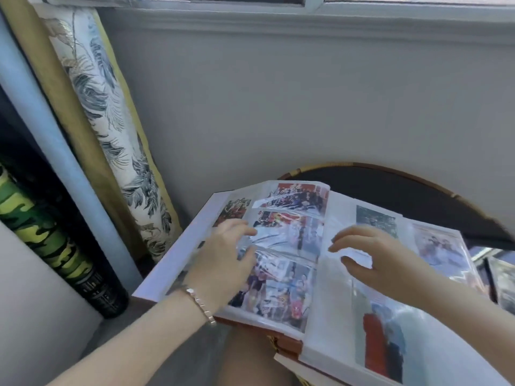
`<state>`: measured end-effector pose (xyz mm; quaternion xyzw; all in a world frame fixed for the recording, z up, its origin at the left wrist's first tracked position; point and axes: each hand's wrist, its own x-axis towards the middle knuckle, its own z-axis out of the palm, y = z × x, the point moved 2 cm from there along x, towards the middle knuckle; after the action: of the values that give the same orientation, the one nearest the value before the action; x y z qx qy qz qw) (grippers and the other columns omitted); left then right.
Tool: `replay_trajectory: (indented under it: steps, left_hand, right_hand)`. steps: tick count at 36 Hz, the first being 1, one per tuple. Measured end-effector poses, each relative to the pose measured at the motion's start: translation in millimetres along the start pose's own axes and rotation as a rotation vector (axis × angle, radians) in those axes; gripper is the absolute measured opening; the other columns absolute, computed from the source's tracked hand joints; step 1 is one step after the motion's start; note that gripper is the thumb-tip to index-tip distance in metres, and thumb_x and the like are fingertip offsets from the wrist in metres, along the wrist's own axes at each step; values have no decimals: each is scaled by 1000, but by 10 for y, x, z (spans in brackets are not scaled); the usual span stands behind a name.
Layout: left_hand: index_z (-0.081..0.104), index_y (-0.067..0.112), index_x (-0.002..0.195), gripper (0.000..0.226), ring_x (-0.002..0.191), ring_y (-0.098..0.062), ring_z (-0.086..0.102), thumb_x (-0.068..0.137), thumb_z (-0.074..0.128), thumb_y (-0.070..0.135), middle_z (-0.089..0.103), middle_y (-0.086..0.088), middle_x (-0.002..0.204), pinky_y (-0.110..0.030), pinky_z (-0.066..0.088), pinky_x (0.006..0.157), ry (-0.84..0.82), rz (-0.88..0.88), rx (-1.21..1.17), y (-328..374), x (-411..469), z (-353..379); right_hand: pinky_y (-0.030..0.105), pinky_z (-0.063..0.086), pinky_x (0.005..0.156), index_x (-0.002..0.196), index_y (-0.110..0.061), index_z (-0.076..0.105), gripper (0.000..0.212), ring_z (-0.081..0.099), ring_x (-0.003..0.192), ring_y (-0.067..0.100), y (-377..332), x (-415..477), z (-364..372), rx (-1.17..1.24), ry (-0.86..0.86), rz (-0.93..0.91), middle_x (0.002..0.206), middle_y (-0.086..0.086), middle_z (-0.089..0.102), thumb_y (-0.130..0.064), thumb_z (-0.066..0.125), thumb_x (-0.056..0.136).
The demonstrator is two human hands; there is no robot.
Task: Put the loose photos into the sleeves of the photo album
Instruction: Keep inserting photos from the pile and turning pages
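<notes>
Now my left grip (223, 254) lies flat and loose on the open photo album (278, 263); my right grip (373, 257) hovers spread wide, empty.

You are looking at an album (278, 246) whose clear plastic sleeves (281, 238) are shining glossy and wrinkling where light is catching them. The page edges (178, 252) are looking like matt white paper or card. The cover (287, 345) at the near edge is showing a smooth reddish-brown finish, possibly leatherette. On your left wrist, a bracelet (200, 305) is glinting like metal. The curtain (108, 107) is hanging as woven cloth with a slightly shiny leaf print. The wall (306, 107) is appearing matt and smooth. The table rim (418, 174) is looking like wrapped rattan.
</notes>
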<state>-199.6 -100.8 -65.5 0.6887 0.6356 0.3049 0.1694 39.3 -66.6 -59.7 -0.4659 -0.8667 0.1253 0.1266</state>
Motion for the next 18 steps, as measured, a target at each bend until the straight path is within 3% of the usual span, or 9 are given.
replay_trajectory:
  steps: [2, 5, 7, 9, 11, 14, 18]
  left_hand:
    - [59, 18, 119, 29, 93, 5, 48, 91, 54, 12, 54, 10, 119, 3, 35, 77, -61, 113, -133, 392, 15, 159]
    - [51, 21, 129, 36, 102, -2, 52, 93, 51, 18, 52, 5, 127, -4, 42, 80, -271, 93, -272, 815, 57, 477]
    - [40, 25, 136, 43, 113, -13, 52, 94, 49, 25, 44, 0, 136, -21, 45, 90, -446, 16, -249, 973, 107, 695]
    - [32, 25, 140, 50, 112, -20, 52, 93, 48, 28, 39, -7, 139, -23, 42, 86, -563, -35, -176, 1068, 147, 874]
    - [30, 24, 140, 52, 99, -16, 53, 92, 49, 26, 38, -9, 138, -22, 42, 81, -582, -90, -195, 1135, 182, 1001]
    - [35, 21, 138, 50, 75, -6, 47, 90, 51, 21, 46, -4, 116, -24, 44, 69, -505, -186, -305, 1197, 232, 1103]
    - [34, 15, 139, 58, 71, -10, 49, 87, 60, 15, 50, -1, 100, -29, 48, 71, -460, -330, -449, 1229, 294, 1200]
  right_hand:
    - [18, 39, 94, 95, -40, 61, 25, 49, 99, -3, 193, -192, -70, 39, 29, 119, 105, -25, 52, -17, 60, 88]
    - [12, 32, 87, 90, -46, 53, 30, 52, 102, 0, 401, -475, -133, 92, 68, 259, 106, -21, 55, -17, 60, 87]
    - [12, 30, 88, 99, -43, 53, 25, 51, 109, 2, 494, -646, -129, 82, 42, 339, 112, -19, 54, -20, 59, 89]
    - [12, 29, 94, 115, -36, 53, 27, 46, 116, 3, 559, -795, -99, 66, 0, 422, 122, -17, 49, -25, 55, 91]
    - [10, 26, 91, 126, -30, 48, 34, 43, 113, 1, 586, -905, -55, 92, -23, 477, 126, -16, 45, -26, 52, 93]
    - [6, 23, 88, 131, -28, 45, 38, 41, 113, -1, 580, -1010, 13, 139, -24, 488, 127, -15, 43, -25, 50, 94]
    - [6, 23, 95, 128, -27, 47, 35, 41, 118, -1, 594, -1082, 77, 191, 34, 452, 126, -14, 44, -22, 49, 94]
